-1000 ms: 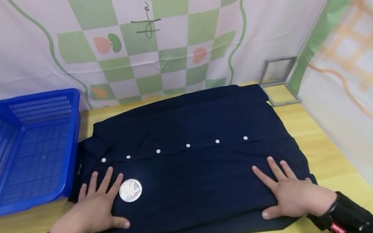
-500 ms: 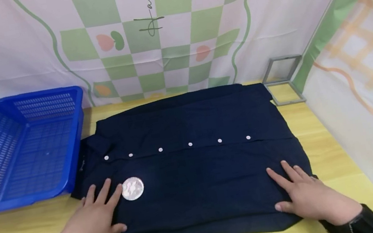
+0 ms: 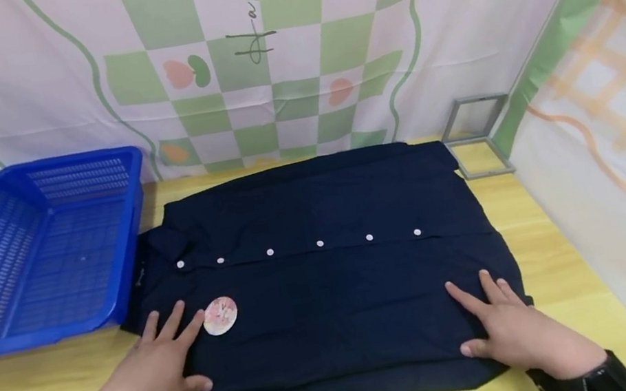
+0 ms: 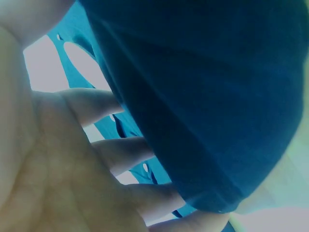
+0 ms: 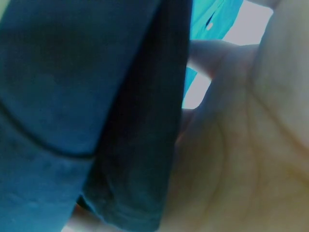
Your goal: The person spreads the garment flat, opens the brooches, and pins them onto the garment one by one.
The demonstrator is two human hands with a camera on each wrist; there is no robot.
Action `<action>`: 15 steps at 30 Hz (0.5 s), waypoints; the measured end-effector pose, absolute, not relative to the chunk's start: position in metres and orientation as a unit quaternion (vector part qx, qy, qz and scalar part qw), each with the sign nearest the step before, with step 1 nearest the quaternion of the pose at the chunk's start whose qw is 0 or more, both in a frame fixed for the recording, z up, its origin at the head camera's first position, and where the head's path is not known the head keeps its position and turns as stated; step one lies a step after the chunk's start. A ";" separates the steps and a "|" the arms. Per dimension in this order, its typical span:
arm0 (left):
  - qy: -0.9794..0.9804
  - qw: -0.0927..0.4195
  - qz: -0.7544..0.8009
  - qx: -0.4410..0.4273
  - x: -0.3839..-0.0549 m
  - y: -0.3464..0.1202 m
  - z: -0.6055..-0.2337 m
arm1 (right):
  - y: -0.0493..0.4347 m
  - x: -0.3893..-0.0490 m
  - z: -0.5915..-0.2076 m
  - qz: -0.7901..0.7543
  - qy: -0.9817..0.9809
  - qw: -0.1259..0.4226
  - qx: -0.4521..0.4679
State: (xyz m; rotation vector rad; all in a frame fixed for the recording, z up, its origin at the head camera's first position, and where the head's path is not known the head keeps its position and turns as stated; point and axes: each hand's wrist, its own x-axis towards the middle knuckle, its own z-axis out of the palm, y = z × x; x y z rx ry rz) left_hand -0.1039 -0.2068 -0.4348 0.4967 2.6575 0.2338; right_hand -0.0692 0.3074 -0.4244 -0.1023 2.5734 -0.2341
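A dark navy button-up shirt (image 3: 332, 304) lies flat and sideways, its collar at the left and white buttons in a row. On its left part is a round pinkish printed badge (image 3: 220, 316). My left hand (image 3: 152, 371) rests with fingers spread on the shirt's near-left part, the index fingertip next to the badge. Spread out too, my right hand (image 3: 509, 328) rests at the near-right corner. In the left wrist view, dark fabric (image 4: 207, 96) hides the ends of several fingers. The right wrist view shows fabric (image 5: 140, 121) beside the palm (image 5: 231, 145).
A blue plastic basket (image 3: 131, 217) stands at the left, its near-right corner by the collar. A grey hinged frame (image 3: 475, 139) stands at the back right. The yellow wood-grain table (image 3: 546, 231) is bordered by printed curtains (image 3: 247, 109).
Both hands have slid slightly: the left toward the near left, the right toward the right edge. The glare on the badge has faded, so its pink print shows. The shirt looks unchanged.
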 end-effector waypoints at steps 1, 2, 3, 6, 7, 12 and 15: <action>0.957 0.210 0.086 0.179 -0.104 -0.207 -0.435 | 0.307 -0.069 -0.424 -0.090 0.957 0.274 -0.036; 0.957 0.208 0.088 0.180 -0.104 -0.208 -0.436 | 0.308 -0.068 -0.425 -0.093 0.957 0.273 -0.036; 0.958 0.206 0.090 0.180 -0.104 -0.208 -0.436 | 0.308 -0.068 -0.425 -0.097 0.957 0.273 -0.035; 0.958 0.204 0.094 0.180 -0.104 -0.209 -0.437 | 0.309 -0.067 -0.425 -0.107 0.956 0.272 -0.030; 0.958 0.204 0.095 0.180 -0.104 -0.209 -0.437 | 0.310 -0.066 -0.425 -0.110 0.956 0.271 -0.030; 0.959 0.196 0.096 0.181 -0.104 -0.211 -0.438 | 0.314 -0.067 -0.423 -0.141 0.951 0.276 -0.023; 0.960 0.189 0.097 0.181 -0.106 -0.212 -0.438 | 0.316 -0.070 -0.422 -0.160 0.946 0.282 -0.022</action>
